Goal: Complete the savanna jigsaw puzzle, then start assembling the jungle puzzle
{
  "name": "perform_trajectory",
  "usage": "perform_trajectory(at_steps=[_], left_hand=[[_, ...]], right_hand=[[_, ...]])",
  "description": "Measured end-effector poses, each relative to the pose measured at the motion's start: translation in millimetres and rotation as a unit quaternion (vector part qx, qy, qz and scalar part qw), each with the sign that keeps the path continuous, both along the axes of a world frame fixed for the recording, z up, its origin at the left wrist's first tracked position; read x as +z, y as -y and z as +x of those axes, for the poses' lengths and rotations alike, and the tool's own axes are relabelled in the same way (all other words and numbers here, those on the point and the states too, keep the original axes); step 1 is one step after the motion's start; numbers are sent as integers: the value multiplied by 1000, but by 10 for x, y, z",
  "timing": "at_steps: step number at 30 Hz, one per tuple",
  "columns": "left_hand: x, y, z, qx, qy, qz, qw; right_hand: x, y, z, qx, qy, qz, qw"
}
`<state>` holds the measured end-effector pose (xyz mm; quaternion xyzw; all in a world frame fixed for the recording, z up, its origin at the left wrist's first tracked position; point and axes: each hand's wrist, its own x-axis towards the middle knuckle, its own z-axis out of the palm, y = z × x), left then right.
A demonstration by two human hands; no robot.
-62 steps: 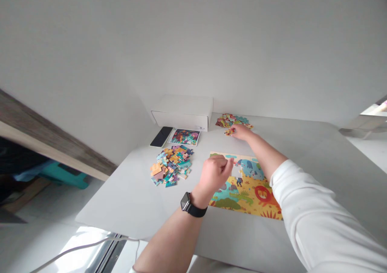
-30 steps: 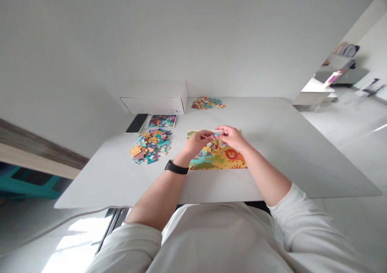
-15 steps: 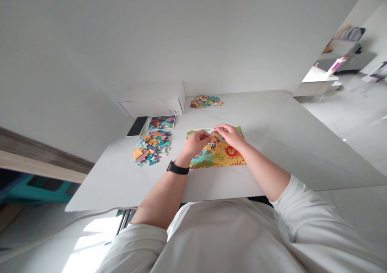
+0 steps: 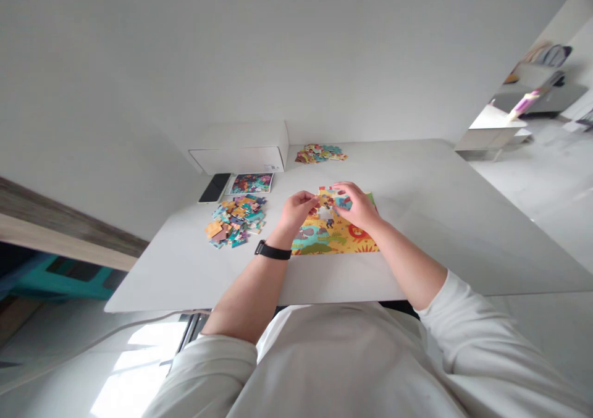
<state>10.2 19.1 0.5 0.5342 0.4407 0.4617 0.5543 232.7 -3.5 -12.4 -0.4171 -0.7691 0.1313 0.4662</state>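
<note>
In the head view, a flat, brightly printed puzzle (image 4: 340, 229) lies on the smooth pale table (image 4: 445, 220). Knobbly pieces form a far heap (image 4: 320, 154) and a left heap (image 4: 236, 221). The left hand (image 4: 298, 212) pinches its fingertips, perhaps around nothing; I cannot tell. The right hand (image 4: 356, 205), at the far heap two seconds ago, hovers over the puzzle, thumb spread from fingers.

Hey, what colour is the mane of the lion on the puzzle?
The lion on the puzzle has a red mane; it shows in the head view.
</note>
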Motion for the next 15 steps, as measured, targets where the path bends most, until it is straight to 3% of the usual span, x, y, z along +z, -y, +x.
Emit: perform_trajectory(at_steps=[5, 11, 15], left_hand=[[15, 11, -4, 2, -7, -8, 1000], [-12, -15, -8, -3, -27, -14, 1000], [-24, -76, -76, 2, -104, 11, 995]], right_hand=[[5, -19, 21, 14, 42, 50, 998], [25, -2, 12, 4, 74, 35, 997], [-33, -16, 32, -4, 81, 13, 997]])
